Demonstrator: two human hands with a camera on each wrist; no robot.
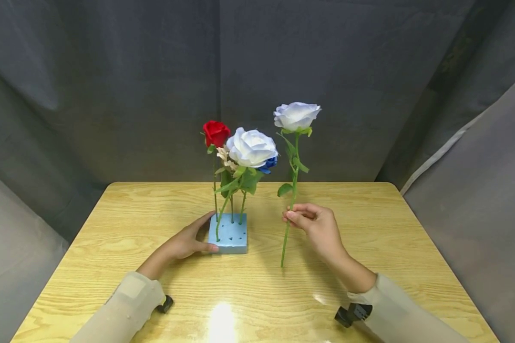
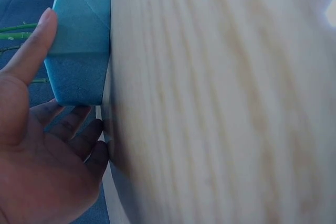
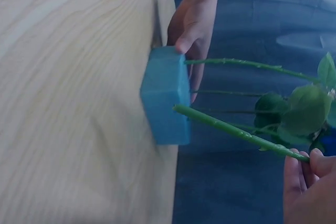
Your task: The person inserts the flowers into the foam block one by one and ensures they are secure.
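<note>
A blue foam block (image 1: 227,248) with small holes in its top sits on the table. My left hand (image 1: 184,244) holds it from the left, thumb at the near corner and fingers around the far side. Standing in the block are a white rose (image 1: 252,147), a red rose (image 1: 216,133), a blue flower (image 1: 269,164) and a beige flower (image 1: 224,155), the last two partly hidden. To the right, my right hand (image 1: 322,231) pinches the green stem of another white rose (image 1: 297,116), held upright. Its cut stem end (image 3: 210,120) is free, apart from the block.
The wooden table (image 1: 369,247) has a rounded far edge, with dark grey curtains (image 1: 154,85) behind it. Lighter grey cloth (image 1: 489,190) hangs at the right side. A black wrist device (image 1: 354,313) sits at the right sleeve.
</note>
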